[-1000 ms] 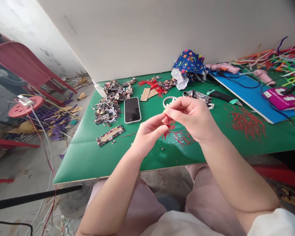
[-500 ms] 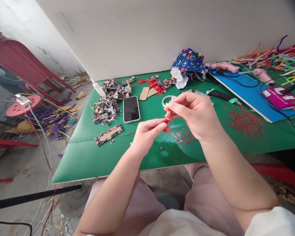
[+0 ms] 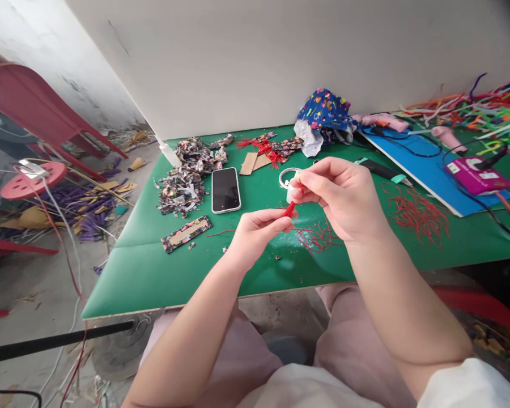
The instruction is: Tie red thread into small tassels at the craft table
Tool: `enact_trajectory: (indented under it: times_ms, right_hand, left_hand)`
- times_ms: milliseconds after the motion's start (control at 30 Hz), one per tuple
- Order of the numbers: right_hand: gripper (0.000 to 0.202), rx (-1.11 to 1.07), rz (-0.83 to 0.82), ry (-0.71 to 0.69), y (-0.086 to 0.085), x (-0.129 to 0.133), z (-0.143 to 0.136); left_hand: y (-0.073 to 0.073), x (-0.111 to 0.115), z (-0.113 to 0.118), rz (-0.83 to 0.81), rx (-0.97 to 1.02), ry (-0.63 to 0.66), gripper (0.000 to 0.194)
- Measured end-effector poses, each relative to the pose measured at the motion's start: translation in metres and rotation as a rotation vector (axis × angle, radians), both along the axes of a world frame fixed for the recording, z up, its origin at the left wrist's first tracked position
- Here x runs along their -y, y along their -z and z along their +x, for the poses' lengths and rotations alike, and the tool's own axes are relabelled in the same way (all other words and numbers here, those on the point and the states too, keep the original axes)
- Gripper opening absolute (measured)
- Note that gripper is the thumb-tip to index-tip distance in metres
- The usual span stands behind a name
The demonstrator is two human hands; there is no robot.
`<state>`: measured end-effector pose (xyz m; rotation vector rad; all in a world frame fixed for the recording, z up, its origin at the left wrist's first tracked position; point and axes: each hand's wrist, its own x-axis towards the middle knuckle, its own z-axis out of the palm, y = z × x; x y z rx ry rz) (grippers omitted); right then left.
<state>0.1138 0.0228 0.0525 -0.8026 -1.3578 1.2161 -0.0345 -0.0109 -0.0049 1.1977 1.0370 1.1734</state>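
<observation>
Left hand point(image 3: 259, 232): fingers closed on the lower part of a red thread bundle point(image 3: 289, 209).
Right hand point(image 3: 344, 195): fingertips pinch the upper end of the same bundle.
Red thread bundle: near the centre of the frame, between the two hands, above the green table point(image 3: 127, 283).
Phone point(image 3: 225, 190): lies on the table, left of the hands.
Loose red threads point(image 3: 420, 215): on the table, right side of the frame.

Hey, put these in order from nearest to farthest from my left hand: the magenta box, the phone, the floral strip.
From your left hand:
1. Phone, just beyond it, to the left.
2. Floral strip, farther left.
3. Magenta box, far right, by the blue board.
</observation>
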Motion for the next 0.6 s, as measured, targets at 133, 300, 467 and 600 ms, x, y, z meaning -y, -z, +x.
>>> enact_trajectory:
  times_ms: [133, 300, 467, 600]
  right_hand:
    - [0.01, 0.041, 0.004, 0.001, 0.0, -0.002, 0.003]
    - [0.011, 0.067, -0.009, 0.003, 0.001, -0.004, 0.004]
    - [0.014, 0.083, -0.061, -0.08, 0.008, -0.008, 0.0]
    - [0.015, 0.087, -0.101, -0.113, 0.016, -0.009, -0.008]
  left_hand:
    - [-0.002, -0.002, -0.006, -0.08, -0.092, 0.091, 0.028]
    - [0.0, -0.006, -0.014, -0.102, -0.197, 0.225, 0.034]
    - [-0.002, -0.007, -0.015, 0.098, -0.052, 0.118, 0.043]
    - [-0.002, -0.006, -0.009, 0.165, 0.147, 0.041, 0.039]
